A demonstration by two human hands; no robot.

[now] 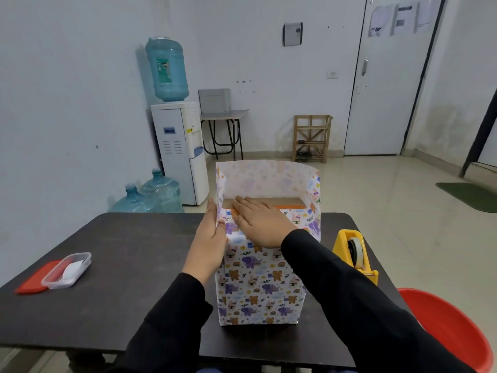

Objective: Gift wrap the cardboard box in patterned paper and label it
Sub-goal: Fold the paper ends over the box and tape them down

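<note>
- Centre of frame, upright on the dark tabletop (121, 265): cardboard box (269, 201) sleeved in patterned paper (258, 286), far flap standing up.
- Left hand (208, 246): pinching the paper's left flap between thumb and fingers.
- Right hand (262, 224): flat, fingers straight, pressing the near flap onto the box top.
- Right of the box: yellow tape dispenser (355, 254).

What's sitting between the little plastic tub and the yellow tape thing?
The box in patterned paper; the left hand pinches the paper, the right hand rests flat on top. Head view.
</note>
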